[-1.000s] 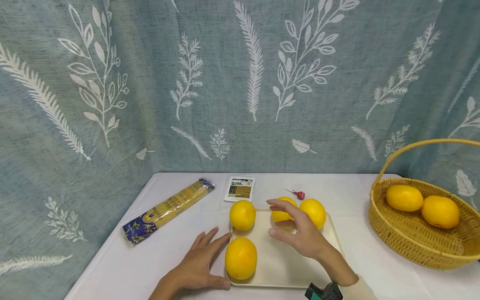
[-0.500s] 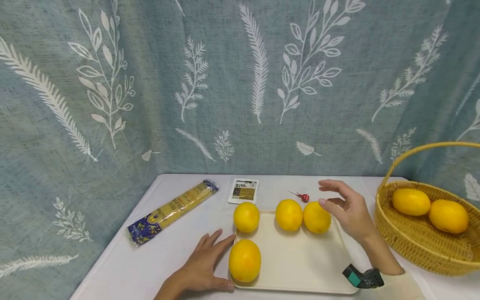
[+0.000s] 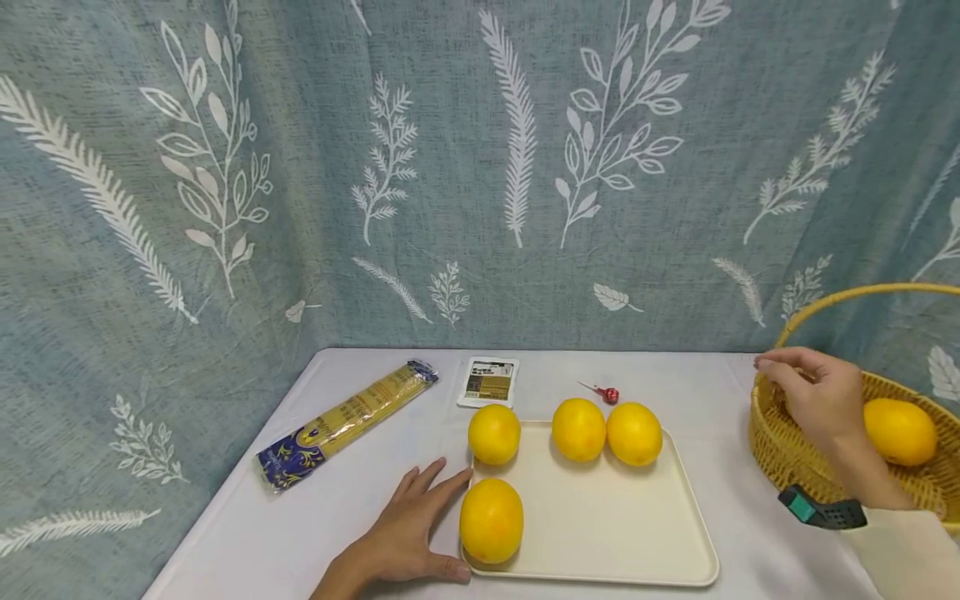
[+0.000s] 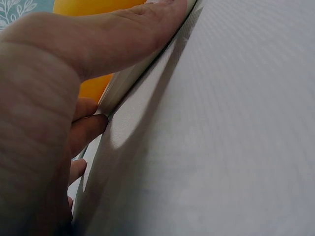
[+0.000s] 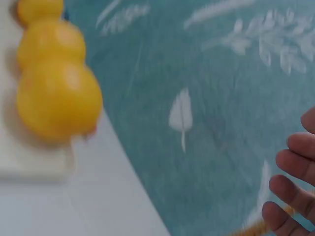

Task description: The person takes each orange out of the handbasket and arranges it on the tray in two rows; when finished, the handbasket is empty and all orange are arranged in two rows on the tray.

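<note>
A cream tray [image 3: 600, 525] lies on the table with several oranges on it. Two stand at the tray's back right, a third orange [image 3: 494, 434] at the back left corner. My left hand [image 3: 408, 529] rests at the tray's left edge beside the front left orange [image 3: 491, 521]; its thumb and fingertips touch the rim. Over the left side of a wicker basket [image 3: 776, 446] hovers my right hand [image 3: 821, 400], fingers loosely bent and holding nothing visible. One orange [image 3: 903, 432] shows in the basket; the hand hides the place left of it.
A pack of spaghetti [image 3: 345, 425] lies slanted at the left. Behind the tray are a flat food packet [image 3: 488, 382] and a red lollipop [image 3: 611, 395]. The basket's handle [image 3: 862, 292] arches above it. A patterned curtain [image 3: 480, 183] hangs behind the table.
My right hand has let go of the orange at the tray's back right and moved right, over the basket. The oranges on the tray stay put. My left hand has stayed at the tray's edge.
</note>
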Demonstrator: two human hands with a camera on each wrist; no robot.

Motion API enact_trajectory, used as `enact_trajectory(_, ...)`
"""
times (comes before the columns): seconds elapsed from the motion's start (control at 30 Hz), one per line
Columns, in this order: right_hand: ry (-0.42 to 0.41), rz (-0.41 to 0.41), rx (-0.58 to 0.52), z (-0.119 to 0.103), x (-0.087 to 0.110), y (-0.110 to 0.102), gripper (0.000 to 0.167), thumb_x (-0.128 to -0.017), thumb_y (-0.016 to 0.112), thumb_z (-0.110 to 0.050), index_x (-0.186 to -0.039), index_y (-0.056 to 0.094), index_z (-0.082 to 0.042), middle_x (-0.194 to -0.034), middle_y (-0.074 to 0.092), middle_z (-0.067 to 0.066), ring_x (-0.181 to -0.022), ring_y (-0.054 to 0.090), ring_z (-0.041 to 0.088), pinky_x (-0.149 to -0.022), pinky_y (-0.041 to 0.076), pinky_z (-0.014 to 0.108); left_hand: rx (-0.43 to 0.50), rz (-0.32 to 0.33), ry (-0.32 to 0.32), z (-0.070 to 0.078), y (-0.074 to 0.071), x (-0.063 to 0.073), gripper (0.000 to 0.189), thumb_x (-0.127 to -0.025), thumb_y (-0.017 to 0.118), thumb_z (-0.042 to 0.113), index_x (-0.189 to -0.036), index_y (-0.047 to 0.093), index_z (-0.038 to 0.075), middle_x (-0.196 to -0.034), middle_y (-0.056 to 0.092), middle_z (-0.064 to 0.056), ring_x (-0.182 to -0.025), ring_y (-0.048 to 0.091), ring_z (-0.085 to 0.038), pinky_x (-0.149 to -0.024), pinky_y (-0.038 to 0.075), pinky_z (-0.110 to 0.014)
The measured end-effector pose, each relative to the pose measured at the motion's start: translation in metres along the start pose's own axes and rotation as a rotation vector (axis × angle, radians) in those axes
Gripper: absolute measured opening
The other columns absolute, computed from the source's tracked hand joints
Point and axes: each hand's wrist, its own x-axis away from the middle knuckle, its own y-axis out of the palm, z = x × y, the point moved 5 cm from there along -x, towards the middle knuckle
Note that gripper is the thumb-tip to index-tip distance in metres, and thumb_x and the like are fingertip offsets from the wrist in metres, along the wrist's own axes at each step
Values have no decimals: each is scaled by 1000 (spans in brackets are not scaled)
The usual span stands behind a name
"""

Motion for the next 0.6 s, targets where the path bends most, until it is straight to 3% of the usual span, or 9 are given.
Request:
enact_trajectory(0.17,113,-78,117,28,-13,-21,32,-102,61,-26,-104,73,4,-78,61,-37,-75,55,-8,-60,45,12,-10,-8,-1,1,-1,0,116,-58,86,71,-156,40,29,-167,24,-16,-153,12,-47,-121,2,-70)
enact_trajectory(0.27,182,-92,175,44,-20,-28,38,-103,57,-31,-109,72,3,-80,58,-37,-79,52,-5,-64,44,16,-17,-11,-3,1,-1,0,117,-58,85,72,-156,40,29,-167,24,-16,-153,12,-46,-121,3,-70)
enact_trajectory(0.33,212,-82,219,52,-25,-30,42,-104,54,-32,-113,70,5,-87,65,-22,-85,56,5,-69,48,25,-19,-13,0,0,-1,0,117,-58,85,73,-156,40,29,-167,24,-15,-154,12,-45,-121,2,-70)
enact_trajectory(0.4,238,-78,260,60,-29,-32,44,-105,49,-30,-117,67,8,-99,71,3,-95,60,23,-75,51,40,-17,-14,1,0,0,-1,117,-58,85,73,-156,40,29,-167,25,-14,-154,13,-44,-121,2,-69)
enact_trajectory(0.5,263,-95,331,69,-33,-34,44,-106,44,-24,-122,61,13,-122,60,35,-107,53,50,-80,48,62,-13,-13,-1,-2,0,-1,117,-58,85,72,-156,40,28,-167,25,-14,-154,13,-44,-122,1,-68)
enact_trajectory(0.6,268,-127,391,78,-36,-36,40,-106,44,-18,-124,58,15,-127,53,40,-110,49,58,-82,46,68,-7,-11,-9,-3,0,0,117,-58,86,71,-156,39,29,-167,24,-14,-154,12,-44,-122,1,-68)
